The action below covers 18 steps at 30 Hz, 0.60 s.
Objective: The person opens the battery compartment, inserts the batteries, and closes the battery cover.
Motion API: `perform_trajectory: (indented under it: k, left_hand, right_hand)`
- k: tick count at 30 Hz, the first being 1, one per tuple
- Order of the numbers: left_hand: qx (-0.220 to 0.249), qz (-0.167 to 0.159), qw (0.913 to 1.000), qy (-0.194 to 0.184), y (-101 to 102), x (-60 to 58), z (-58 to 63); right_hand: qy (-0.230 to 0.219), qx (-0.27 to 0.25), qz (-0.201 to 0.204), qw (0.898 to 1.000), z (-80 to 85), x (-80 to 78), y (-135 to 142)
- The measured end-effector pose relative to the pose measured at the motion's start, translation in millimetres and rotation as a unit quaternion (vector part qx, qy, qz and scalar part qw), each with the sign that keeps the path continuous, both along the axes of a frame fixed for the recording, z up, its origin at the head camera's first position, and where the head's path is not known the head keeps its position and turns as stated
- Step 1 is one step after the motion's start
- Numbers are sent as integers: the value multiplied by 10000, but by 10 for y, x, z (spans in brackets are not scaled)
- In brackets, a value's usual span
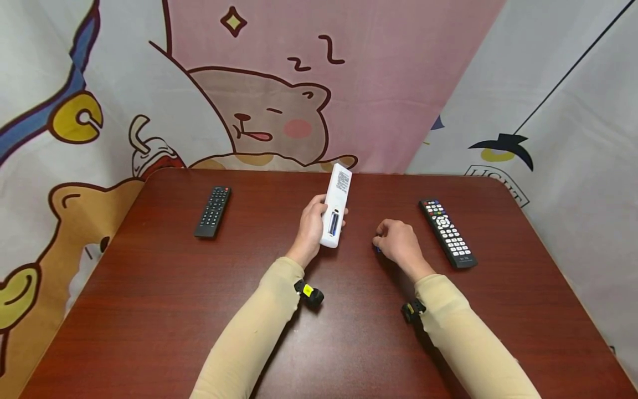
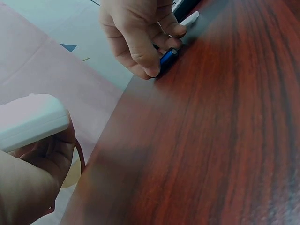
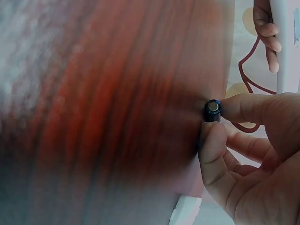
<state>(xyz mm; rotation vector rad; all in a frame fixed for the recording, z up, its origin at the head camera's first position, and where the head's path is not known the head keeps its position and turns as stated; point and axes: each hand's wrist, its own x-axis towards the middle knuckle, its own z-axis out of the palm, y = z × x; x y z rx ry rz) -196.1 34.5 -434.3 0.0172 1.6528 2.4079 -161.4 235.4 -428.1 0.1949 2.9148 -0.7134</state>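
Observation:
A white remote control (image 1: 340, 188) is held in my left hand (image 1: 311, 224), its back turned up and its far end tilted toward the back of the table. The battery slot (image 1: 333, 223) in its back is uncovered and shows something blue inside. To the right, my right hand (image 1: 397, 244) pinches a blue battery (image 3: 213, 108) between thumb and forefinger, close over the table. The left wrist view shows the battery's (image 2: 169, 56) metal end sticking out past the fingertips. Beyond those fingers lies a small white piece (image 2: 190, 19), hidden by the hand in the head view.
On the brown table (image 1: 349, 332), a black remote control (image 1: 213, 212) lies at the left. Another black remote control (image 1: 447, 234) with white buttons lies just right of my right hand. A printed curtain (image 1: 399, 83) hangs behind the back edge.

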Motion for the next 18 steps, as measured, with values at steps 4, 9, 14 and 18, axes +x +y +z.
perform_trajectory:
  k: [4, 9, 14, 18]
  left_hand:
    - [-63, -39, 10000, -10, 0, 3, 4]
    - [-133, -81, 9999, -28, -3, 6, 5]
    - [-101, -42, 9999, -22, 0, 9, 6]
    - [-68, -34, 10000, -35, 1, 9, 5]
  right_hand:
    - [-29, 67, -17, 10000, 7, 3, -4]
    - [-12, 123, -2, 9999, 9, 2, -20]
    - [-47, 58, -36, 10000, 14, 3, -17]
    - [-109, -148, -84, 9998, 16, 9, -5]
